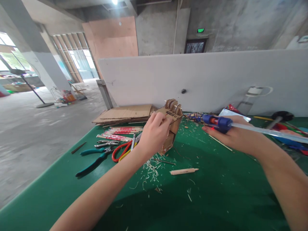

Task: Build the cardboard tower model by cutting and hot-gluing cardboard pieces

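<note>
My left hand [154,134] is closed around a small cardboard model [172,123] with wooden wheels on top, holding it tilted just above the green table [216,192]. My right hand [234,134] grips a blue glue gun [218,123] with a clear glue stick running out behind it to the right; its nozzle points left toward the model, a short gap away. A short wooden stick [184,171] lies on the mat in front of the model, among pale wood shavings [150,170].
Teal pliers [95,160], red-handled scissors [121,150] and wrapped chopsticks [120,133] lie left of my hand. Flat cardboard sheets [125,114] are stacked at the back left. A white partition [216,80] stands behind the table. A phone [232,113] and cluttered tools sit at right.
</note>
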A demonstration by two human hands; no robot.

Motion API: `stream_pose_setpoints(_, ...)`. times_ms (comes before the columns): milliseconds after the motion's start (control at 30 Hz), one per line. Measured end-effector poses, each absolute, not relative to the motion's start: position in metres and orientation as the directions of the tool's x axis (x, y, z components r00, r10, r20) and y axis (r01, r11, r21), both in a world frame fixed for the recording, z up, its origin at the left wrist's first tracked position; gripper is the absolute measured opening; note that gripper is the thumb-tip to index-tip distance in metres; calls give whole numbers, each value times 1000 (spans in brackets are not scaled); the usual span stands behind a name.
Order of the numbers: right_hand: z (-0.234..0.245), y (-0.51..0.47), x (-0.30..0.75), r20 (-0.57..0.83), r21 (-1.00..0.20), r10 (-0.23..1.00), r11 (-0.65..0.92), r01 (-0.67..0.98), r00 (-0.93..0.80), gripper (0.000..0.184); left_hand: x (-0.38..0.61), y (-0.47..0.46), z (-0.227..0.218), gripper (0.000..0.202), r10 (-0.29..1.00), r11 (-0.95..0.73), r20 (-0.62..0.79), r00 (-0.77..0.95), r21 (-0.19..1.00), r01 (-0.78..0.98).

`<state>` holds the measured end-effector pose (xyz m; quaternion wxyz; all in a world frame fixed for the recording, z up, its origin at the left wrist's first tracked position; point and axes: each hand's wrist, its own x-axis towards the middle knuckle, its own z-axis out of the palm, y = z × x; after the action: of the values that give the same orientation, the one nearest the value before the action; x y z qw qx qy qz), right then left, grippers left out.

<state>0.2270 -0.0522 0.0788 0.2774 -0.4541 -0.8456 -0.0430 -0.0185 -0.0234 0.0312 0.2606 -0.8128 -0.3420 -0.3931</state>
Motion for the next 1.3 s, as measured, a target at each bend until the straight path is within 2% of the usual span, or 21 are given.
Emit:
stream_pose_setpoints(233, 79, -52, 229, 480, -177, 775, 545, 819, -412, 32, -18, -23, 31, 20, 375, -635, 817, 439, -119, 763)
stream_pose_setpoints(467, 81, -54, 225, 437, -254, 819, 508, 823, -371, 32, -19, -23, 30, 20, 372, -634, 815, 444, -126, 763)
stream_pose_setpoints(567, 81, -54, 226, 468, -216, 791, 534, 818, -393, 34, -19, -22, 29, 19, 358, -614, 820, 447, -154, 774)
stream_pose_setpoints(733, 80, -53, 228, 573, -64, 673, 605, 793, -467, 35, -15, -25, 28, 17, 335, -568, 828, 450, -204, 797)
stream_pose_setpoints(933, 81, -54, 228, 563, 54, 630, 618, 784, -535, 33, -9, -32, 33, 23, 340, -588, 801, 493, -228, 776)
stream_pose_setpoints(1067, 81, -54, 227, 578, 66, 599, 643, 763, -555, 33, -8, -31, 34, 23, 350, -609, 787, 508, -221, 762)
stream_pose_setpoints(1300, 82, -53, 225, 557, 10, 633, 643, 766, -538, 32, -10, -29, 30, 30, 244, -734, 770, 589, -251, 632)
